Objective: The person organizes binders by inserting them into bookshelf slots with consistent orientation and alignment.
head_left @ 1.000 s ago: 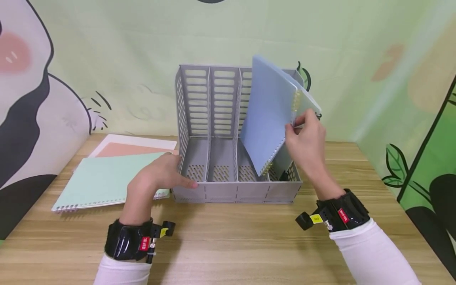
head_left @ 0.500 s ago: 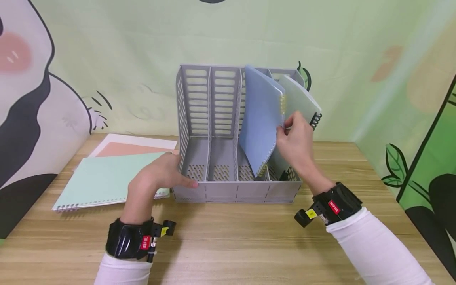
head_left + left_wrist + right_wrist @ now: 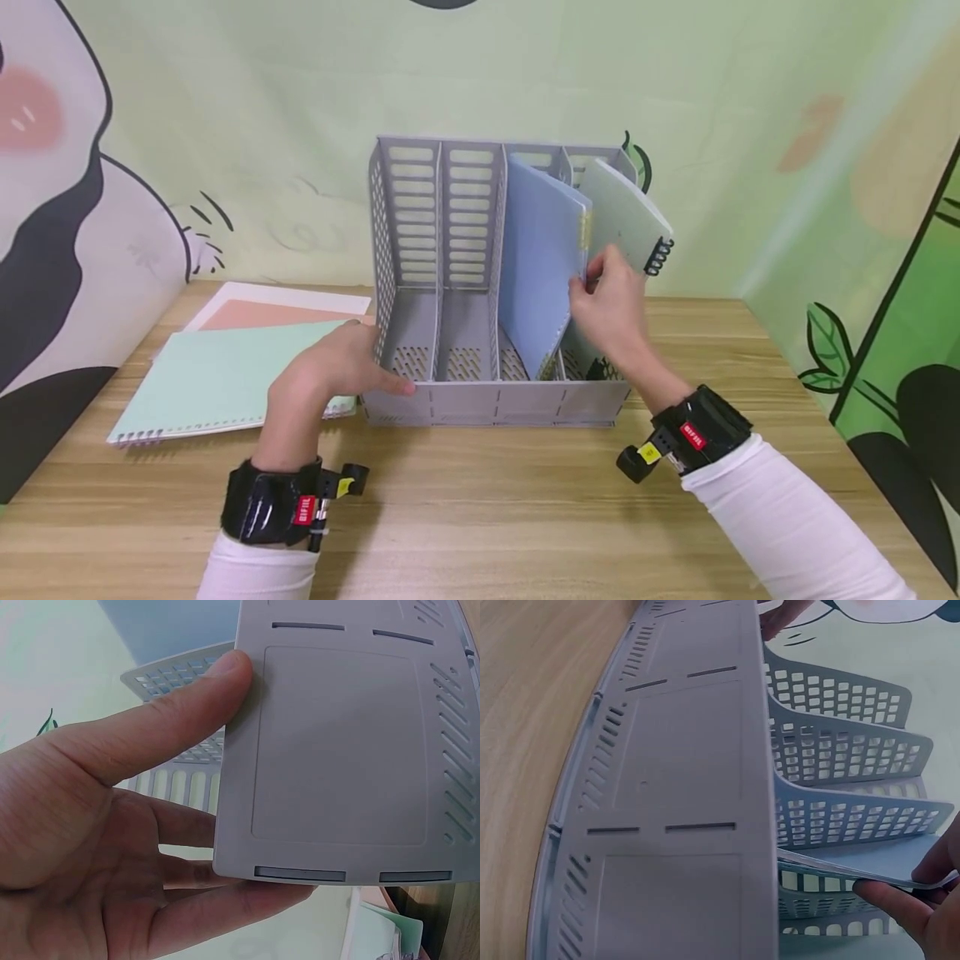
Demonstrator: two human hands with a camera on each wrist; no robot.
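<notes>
A blue spiral notebook [image 3: 540,258] stands on edge in the third compartment from the left of a grey file organizer [image 3: 465,404]. My right hand [image 3: 615,308] pinches its spiral-bound edge between thumb and fingers. In the right wrist view the blue notebook [image 3: 889,859] sits beside a perforated divider. At the organizer's front left corner, my left hand [image 3: 330,367] holds on, the thumb on the front panel and the fingers along the side, as the left wrist view also shows. A pale green notebook [image 3: 630,208] with a black spiral leans in the rightmost compartment.
Left of the organizer, a mint spiral notebook [image 3: 225,375] lies on the wooden table [image 3: 480,517], overlapping an item with a pink and white cover [image 3: 262,312]. A printed cloth backdrop [image 3: 300,125] rises behind the table.
My right hand has moved left and slightly down, bringing the blue notebook lower into the third compartment. More of the pale green notebook now shows. My left hand has stayed in place.
</notes>
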